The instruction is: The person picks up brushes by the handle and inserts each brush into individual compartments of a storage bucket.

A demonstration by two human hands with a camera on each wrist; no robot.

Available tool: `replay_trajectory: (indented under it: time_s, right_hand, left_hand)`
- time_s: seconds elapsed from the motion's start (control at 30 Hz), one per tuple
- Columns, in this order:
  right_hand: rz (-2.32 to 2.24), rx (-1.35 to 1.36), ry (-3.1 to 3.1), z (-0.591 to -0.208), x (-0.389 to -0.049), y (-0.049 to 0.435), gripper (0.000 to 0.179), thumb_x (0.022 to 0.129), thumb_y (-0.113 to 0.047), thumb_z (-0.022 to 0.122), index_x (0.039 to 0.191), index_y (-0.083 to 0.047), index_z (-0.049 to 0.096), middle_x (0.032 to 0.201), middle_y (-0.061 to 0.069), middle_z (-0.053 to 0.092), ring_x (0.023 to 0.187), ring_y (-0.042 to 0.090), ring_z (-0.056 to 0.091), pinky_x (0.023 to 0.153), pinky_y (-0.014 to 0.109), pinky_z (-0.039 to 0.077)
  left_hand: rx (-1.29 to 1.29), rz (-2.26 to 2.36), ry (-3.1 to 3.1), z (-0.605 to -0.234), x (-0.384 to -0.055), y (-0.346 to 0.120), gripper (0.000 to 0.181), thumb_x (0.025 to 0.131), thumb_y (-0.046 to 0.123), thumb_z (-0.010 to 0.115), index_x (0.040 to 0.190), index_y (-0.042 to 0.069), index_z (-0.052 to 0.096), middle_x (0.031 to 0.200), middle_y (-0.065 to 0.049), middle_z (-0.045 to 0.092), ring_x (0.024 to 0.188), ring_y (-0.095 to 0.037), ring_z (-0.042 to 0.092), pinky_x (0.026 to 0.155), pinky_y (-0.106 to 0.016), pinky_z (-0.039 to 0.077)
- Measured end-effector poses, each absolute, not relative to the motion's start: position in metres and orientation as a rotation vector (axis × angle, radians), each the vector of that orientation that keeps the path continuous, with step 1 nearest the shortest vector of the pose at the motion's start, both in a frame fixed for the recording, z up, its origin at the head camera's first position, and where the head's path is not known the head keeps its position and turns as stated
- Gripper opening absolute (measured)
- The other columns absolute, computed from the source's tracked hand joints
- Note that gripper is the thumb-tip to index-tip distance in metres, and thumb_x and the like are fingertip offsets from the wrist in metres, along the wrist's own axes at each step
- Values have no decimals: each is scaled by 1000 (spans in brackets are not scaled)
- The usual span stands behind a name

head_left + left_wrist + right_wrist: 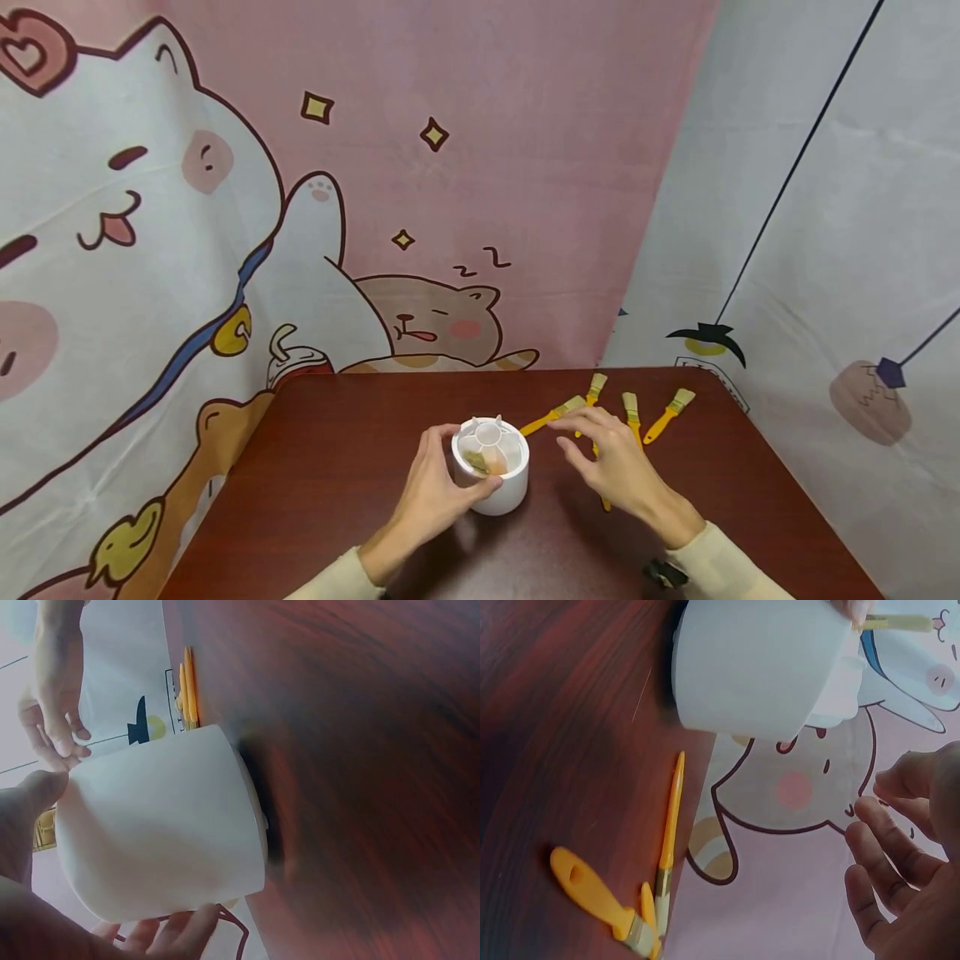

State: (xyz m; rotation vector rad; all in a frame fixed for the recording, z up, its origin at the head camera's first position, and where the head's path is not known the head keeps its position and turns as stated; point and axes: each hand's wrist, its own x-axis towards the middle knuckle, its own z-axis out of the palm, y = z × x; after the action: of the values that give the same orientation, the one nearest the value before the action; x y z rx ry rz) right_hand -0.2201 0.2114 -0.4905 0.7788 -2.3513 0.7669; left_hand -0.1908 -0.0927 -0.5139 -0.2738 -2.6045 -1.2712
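My left hand (pixel 438 492) grips a white round holder (pixel 495 500) from its left side, thumb at the near rim. Dividers show inside the holder, around a ring in the middle. The pale bristle end of a brush (pixel 896 622) sticks up out of it, with its lower part hidden. To the right of the holder, my right hand (pixel 618 462) is raised over the table with its fingers bent loosely and nothing between them. Brushes with yellow handles lie behind and under it, among them one brush (pixel 551 417) reaching toward the holder.
More brushes lie at the right back of the dark red wooden table (pixel 337 467), one brush (pixel 670 415) farthest right. A printed cloth (pixel 525 167) with cartoon animals hangs right behind the table. Something small and black (pixel 665 573) shows by my right sleeve.
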Motion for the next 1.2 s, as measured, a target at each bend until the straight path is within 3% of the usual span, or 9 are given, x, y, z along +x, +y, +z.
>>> replay_trajectory:
  time_s: [0.17, 0.3, 0.4, 0.63, 0.93, 1.2]
  right_hand:
    - [752, 715, -2383, -492, -222, 220, 30, 92, -17, 86, 120, -24, 80, 116, -12, 73, 107, 10, 69, 87, 38, 60]
    - [741, 663, -2413, -493, -224, 228, 29, 93, -18, 84, 121, -25, 79, 114, -12, 73, 83, 7, 61, 70, 28, 55]
    - [737, 630, -2425, -494, -225, 233, 28, 92, -17, 85, 119, -23, 80, 112, -9, 73, 76, 6, 55, 65, 23, 49]
    - [715, 583, -2439, -501, -230, 248, 25, 91, -14, 85, 116, -17, 81, 110, -5, 75, 89, 9, 68, 73, 32, 59]
    - [721, 511, -2468, -514, -236, 266, 26, 91, -12, 85, 116, -18, 82, 106, -4, 75, 84, 9, 64, 69, 29, 51]
    - [710, 461, -2532, -522, -244, 275, 23, 93, -15, 83, 116, -19, 81, 109, -5, 75, 86, 18, 68, 72, 34, 58]
  left_hand:
    - [-353, -1362, -2620, -514, -193, -98, 98, 75, 52, 95, 152, 15, 46, 142, -3, 58, 109, -21, 61, 86, -32, 55]
    - [-407, -1450, -2620, -515, -195, -101, 97, 79, 38, 94, 158, 18, 42, 139, -4, 61, 106, -20, 64, 87, -37, 58]
    - [-463, -1555, -2604, -516, -198, -104, 95, 81, 29, 92, 160, 19, 39, 140, -8, 62, 111, -21, 69, 92, -41, 60]
    - [-522, -1706, -2587, -517, -203, -107, 93, 85, 13, 83, 164, 26, 35, 155, -11, 56, 138, -32, 61, 112, -51, 52]
    - [-542, -1713, -2623, -516, -206, -110, 96, 84, 8, 78, 165, 33, 32, 154, -9, 58, 131, -26, 64, 104, -46, 53]
    - [-580, -1672, -2624, -517, -210, -113, 98, 84, 6, 76, 167, 30, 30, 165, -3, 49, 133, -26, 64, 110, -47, 51]
